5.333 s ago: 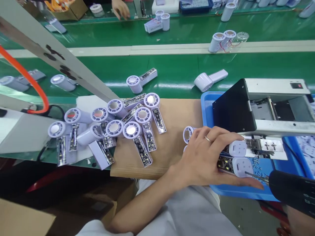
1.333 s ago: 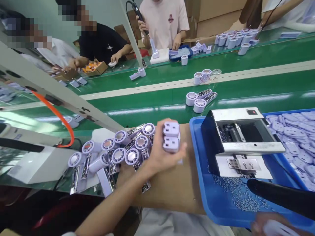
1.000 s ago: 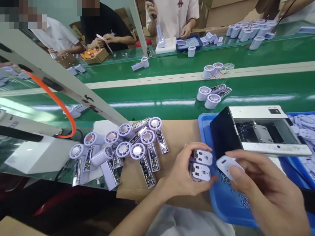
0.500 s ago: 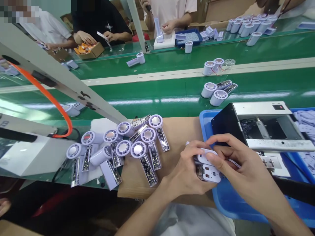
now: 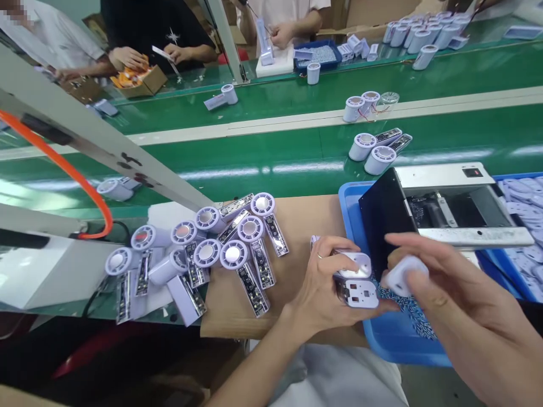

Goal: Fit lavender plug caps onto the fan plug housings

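Beside a long green conveyor belt [image 5: 254,147], works with both bare hands, near each other but apart. Faces at least three co-workers [image 5: 156,28] across it. To the right, two blue trays: in the near tray [image 5: 399,346], one screw feeder [image 5: 445,209] with a black front panel; in the far tray [image 5: 521,176], a heap of lavender end caps [image 5: 526,249], too many to count. Across the belt, one cardboard box [image 5: 156,82] full of orange items, and one dark blue tray [image 5: 330,65] of tiny pale pieces.

Under both forearms, one brown board [image 5: 305,226]. On its left part and the bench beyond, nine lavender handheld-fan bodies [image 5: 233,254], circuit boards showing in most handles. On the near belt, two more, side by side, plus one past the grey post [image 5: 169,181]. On the pale divider, two motor housings [image 5: 353,110] with red wires and one clear disc [image 5: 390,99].

Clamps the left hand [image 5: 326,277] around two fan bodies [image 5: 360,294], ends toward the near tray: upper end smooth and covered, lower end a bare plate with slots. Pinches one loose end cap [image 5: 405,276], blurred, between thumb and fingers of the right hand [image 5: 456,294]. Smallest of all, loose screws [image 5: 418,322] by the dozen on the near tray's floor.
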Demonstrator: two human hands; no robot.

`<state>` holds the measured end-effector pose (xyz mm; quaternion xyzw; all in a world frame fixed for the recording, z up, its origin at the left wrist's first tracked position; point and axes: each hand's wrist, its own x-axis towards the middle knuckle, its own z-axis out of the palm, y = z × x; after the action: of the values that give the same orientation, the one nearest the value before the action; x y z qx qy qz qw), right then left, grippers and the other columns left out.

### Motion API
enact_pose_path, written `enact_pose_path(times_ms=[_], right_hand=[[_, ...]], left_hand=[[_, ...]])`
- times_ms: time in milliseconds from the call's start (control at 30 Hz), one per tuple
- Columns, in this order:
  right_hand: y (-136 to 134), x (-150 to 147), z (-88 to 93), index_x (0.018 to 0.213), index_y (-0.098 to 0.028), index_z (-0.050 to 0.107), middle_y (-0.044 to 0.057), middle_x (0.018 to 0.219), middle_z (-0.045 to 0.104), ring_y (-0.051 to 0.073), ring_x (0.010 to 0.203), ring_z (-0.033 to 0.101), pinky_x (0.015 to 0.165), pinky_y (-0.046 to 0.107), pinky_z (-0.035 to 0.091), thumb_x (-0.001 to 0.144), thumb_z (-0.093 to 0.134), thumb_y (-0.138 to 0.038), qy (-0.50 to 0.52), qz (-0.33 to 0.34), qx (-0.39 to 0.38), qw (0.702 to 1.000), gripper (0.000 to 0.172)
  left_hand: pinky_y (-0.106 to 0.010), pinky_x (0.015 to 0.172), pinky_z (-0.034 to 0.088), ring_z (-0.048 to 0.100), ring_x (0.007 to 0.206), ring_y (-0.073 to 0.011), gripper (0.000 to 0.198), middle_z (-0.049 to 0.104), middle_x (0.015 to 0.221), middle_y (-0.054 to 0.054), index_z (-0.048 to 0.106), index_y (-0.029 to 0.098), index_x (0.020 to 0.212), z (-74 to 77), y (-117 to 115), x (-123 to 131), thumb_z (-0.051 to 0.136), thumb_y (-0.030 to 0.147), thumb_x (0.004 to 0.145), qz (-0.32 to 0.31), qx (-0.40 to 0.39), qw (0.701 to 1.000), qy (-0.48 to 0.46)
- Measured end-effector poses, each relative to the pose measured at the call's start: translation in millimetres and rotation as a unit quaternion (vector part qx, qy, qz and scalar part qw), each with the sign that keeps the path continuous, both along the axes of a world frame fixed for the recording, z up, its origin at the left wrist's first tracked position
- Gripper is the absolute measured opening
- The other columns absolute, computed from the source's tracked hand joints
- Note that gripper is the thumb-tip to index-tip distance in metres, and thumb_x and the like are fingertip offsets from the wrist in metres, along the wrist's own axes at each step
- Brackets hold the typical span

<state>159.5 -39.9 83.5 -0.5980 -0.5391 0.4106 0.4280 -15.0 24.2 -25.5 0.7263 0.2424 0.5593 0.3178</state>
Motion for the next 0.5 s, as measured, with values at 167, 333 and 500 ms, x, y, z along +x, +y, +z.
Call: enact_pose_path(times_ms=[167,333,500], right_hand=[[0,-12,4.4,0.108,-0.014,0.087,0.013,0.108,0.062,0.015,0.079,0.06,0.059,0.013,0.053,0.106,0.093,-0.064,0.002,-0.038,-0.01,0.999,0.051],[-11,-20,-1.8,0.097,-0.018,0.083,0.008,0.095,0.053,0.01,0.081,0.057,0.068,0.006,0.052,0.108,0.09,-0.052,0.061,-0.02,-0.019,0.998,0.037],[-23,-28,-7.5,0.115,-0.013,0.057,0.004,0.082,0.043,0.009,0.074,0.045,0.066,0.007,0.042,0.116,0.085,-0.064,0.121,-0.058,-0.123,0.983,0.059]], left_hand=[[-0.043,0.095,0.06,0.073,0.112,-0.0241,0.109,0.067,0.132,-0.007,0.046,0.033,0.147,-6.8,1,4,0.1,0.088,0.07,0.018,0.029,0.999,-0.032],[-0.044,0.096,0.057,0.073,0.111,-0.0239,0.101,0.068,0.135,-0.007,0.042,0.034,0.146,-9.6,1,3,0.083,0.099,0.08,0.008,0.02,1.0,-0.007],[-0.047,0.096,0.054,0.072,0.11,-0.0243,0.078,0.066,0.137,-0.009,0.041,0.034,0.149,-8.5,0,6,0.055,0.096,0.104,0.005,0.029,1.0,0.002]])
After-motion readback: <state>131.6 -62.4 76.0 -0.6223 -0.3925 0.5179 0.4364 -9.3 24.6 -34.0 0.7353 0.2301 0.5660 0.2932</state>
